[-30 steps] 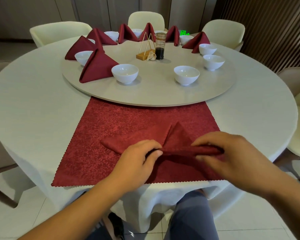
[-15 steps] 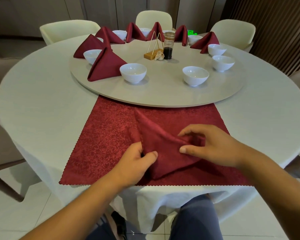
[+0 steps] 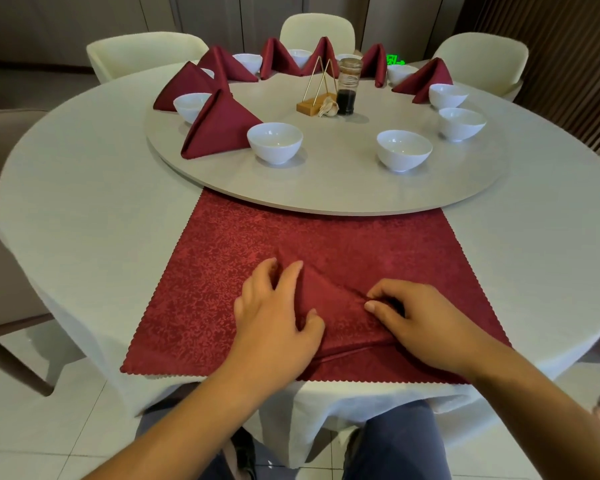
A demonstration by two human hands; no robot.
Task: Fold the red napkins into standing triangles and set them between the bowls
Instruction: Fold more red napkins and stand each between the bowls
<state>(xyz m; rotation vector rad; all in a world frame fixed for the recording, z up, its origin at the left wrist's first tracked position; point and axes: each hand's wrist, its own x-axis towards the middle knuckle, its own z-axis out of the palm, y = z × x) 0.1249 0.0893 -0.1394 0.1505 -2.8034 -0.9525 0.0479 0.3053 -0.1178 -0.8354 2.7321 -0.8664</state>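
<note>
Two hands, mine, both on one piece of work.

- Left hand point(image 3: 278, 317): the thumb lies on the face of the red cloth napkin point(image 3: 340, 320) and the curled fingers run along its left edge, gripping it.
- Right hand point(image 3: 423, 323): thumb and forefinger pinch a fold at the napkin's right corner.
- The hands are apart, with the napkin between them.
- Napkin: folded to a triangle and lying low, point away from me, near the table's front edge.
- Under it: one flat red patterned cloth point(image 3: 215, 271) with zigzag edges. Its far side reaches the rim of the pale round turntable point(image 3: 326, 192).
- On the turntable, nearest me: two white ceramic bowls point(image 3: 275, 142) set apart, with more bowls round the rim.
- Seven standing red napkin triangles point(image 3: 219, 128) are placed among the bowls on the left and far sides.
- Centre: a glass jar of dark liquid point(image 3: 347, 88), a gold wire stand on a wooden block point(image 3: 317, 98) and a garlic bulb point(image 3: 328, 107), close together.
- Beneath all: a round table in white cloth point(image 3: 84, 202).
- Beyond: cream chairs point(image 3: 142, 53).
</note>
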